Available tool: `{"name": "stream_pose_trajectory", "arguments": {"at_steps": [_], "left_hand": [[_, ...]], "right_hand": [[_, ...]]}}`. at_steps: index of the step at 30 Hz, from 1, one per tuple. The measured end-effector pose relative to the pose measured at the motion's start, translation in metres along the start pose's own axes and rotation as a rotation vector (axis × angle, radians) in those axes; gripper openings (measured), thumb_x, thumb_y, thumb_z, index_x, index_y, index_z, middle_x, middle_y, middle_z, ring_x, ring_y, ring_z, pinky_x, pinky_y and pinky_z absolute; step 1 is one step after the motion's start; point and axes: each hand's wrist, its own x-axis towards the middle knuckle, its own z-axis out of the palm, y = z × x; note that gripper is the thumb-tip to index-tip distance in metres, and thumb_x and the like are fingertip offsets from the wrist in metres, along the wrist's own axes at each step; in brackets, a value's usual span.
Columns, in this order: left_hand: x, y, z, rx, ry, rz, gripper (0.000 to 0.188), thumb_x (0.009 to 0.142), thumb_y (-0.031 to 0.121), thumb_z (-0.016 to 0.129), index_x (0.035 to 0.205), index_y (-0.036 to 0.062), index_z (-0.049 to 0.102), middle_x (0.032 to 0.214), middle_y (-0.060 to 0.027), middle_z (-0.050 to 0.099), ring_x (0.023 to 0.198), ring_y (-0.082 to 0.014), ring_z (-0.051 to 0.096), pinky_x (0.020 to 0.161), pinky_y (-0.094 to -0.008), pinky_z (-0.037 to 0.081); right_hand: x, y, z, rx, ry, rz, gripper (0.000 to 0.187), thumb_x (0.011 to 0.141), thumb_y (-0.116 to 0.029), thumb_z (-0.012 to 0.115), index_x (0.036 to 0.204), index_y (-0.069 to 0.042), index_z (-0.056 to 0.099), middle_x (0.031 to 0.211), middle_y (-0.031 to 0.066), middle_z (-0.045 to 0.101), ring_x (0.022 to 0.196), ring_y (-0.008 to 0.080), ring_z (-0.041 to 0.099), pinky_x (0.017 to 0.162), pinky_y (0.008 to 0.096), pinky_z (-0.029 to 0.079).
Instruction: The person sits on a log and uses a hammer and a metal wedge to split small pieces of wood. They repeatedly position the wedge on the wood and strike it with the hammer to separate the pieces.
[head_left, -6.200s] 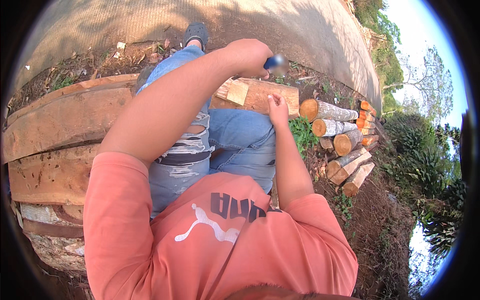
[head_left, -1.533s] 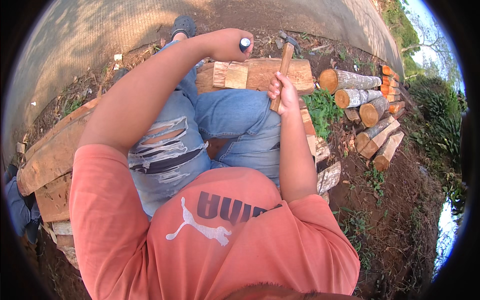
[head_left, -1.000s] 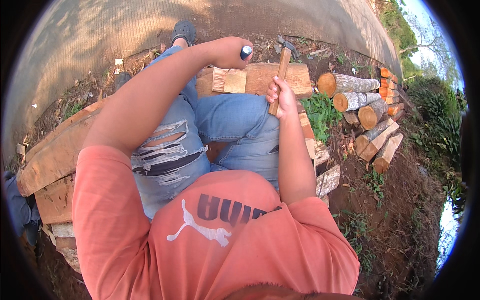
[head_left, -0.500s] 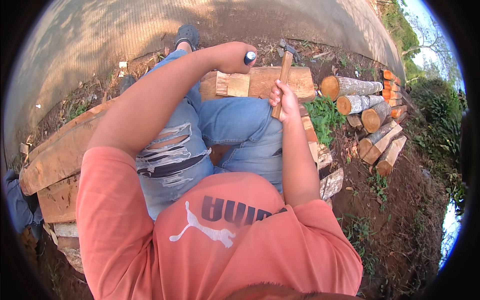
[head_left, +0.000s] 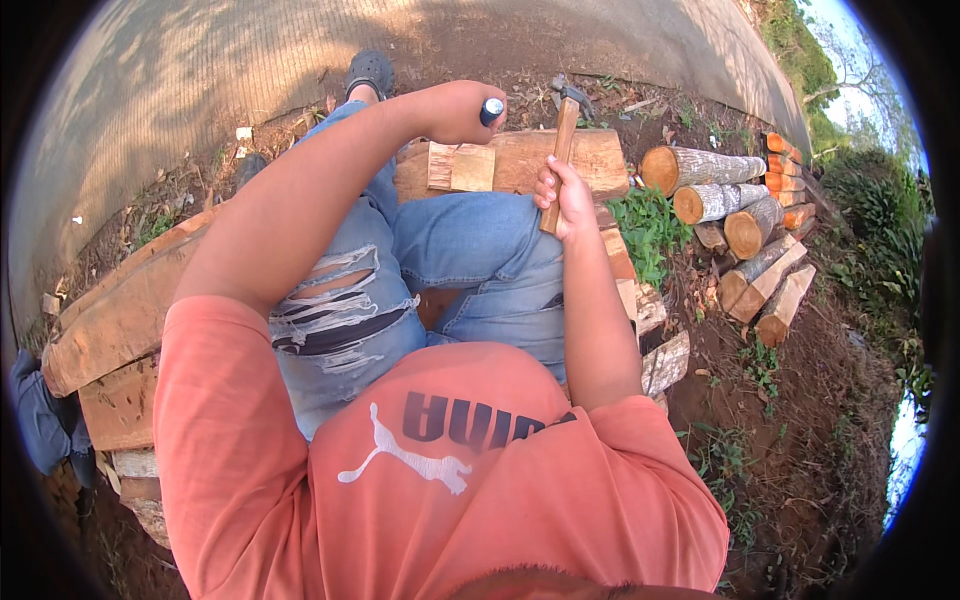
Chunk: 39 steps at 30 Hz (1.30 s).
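By the beam (head_left: 598, 165), seemingly only part-cut, the left hand (head_left: 464, 111) gripped a handle (head_left: 491, 111), the right hand (head_left: 568, 198) a hammer (head_left: 564, 137).

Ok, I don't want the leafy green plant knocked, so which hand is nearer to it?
Right. The right hand, gripping the hammer, is just left of the leafy green plant; the left hand, around a dark handle, is farther left and higher in view.

The hammer (head_left: 567, 125) has a smooth wooden handle (head_left: 564, 142) and, seemingly, a dull metal head (head_left: 570, 92); logs (head_left: 715, 168) look rough-barked, the shirt (head_left: 420, 530) matt cloth.
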Motion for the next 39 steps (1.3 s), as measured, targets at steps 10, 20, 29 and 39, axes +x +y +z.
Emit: {"name": "stream_pose_trajectory", "arguments": {"at_steps": [10,20,29,39], "left_hand": [[0.002,0.000,0.005,0.027,-0.020,0.004,0.016,0.089,0.009,0.078,0.099,0.0076,0.066,0.103,-0.0064,0.078,0.102,-0.0230,0.073,0.089,-0.0390,0.057],[0.002,0.005,0.001,0.027,-0.024,-0.005,0.015,0.089,0.008,0.077,0.094,0.0074,0.063,0.104,-0.0069,0.079,0.104,-0.0233,0.074,0.091,-0.0403,0.057],[0.004,0.002,0.003,0.035,-0.020,0.023,0.015,0.088,0.007,0.077,0.094,0.0071,0.062,0.102,-0.0074,0.079,0.103,-0.0232,0.075,0.089,-0.0397,0.057],[0.004,0.002,0.002,0.044,-0.012,0.019,0.014,0.088,0.008,0.076,0.092,0.0070,0.063,0.101,-0.0068,0.079,0.100,-0.0228,0.074,0.089,-0.0404,0.057]], "right_hand": [[0.002,0.005,-0.010,0.045,-0.042,0.006,0.013,0.108,-0.017,0.060,0.105,-0.013,0.048,0.071,-0.0010,0.050,0.052,0.0090,0.045,0.045,0.0268,0.039],[0.007,0.006,-0.014,0.072,-0.052,0.007,0.013,0.108,-0.017,0.059,0.109,-0.013,0.047,0.071,-0.0007,0.050,0.052,0.0091,0.046,0.045,0.0273,0.039],[0.006,0.005,-0.013,0.056,-0.046,0.008,0.014,0.108,-0.017,0.059,0.108,-0.014,0.046,0.070,-0.0016,0.049,0.051,0.0087,0.045,0.045,0.0271,0.038],[0.005,0.005,-0.012,0.071,-0.039,0.008,0.014,0.109,-0.017,0.059,0.109,-0.014,0.045,0.070,-0.0016,0.049,0.051,0.0083,0.045,0.044,0.0267,0.038]]}}
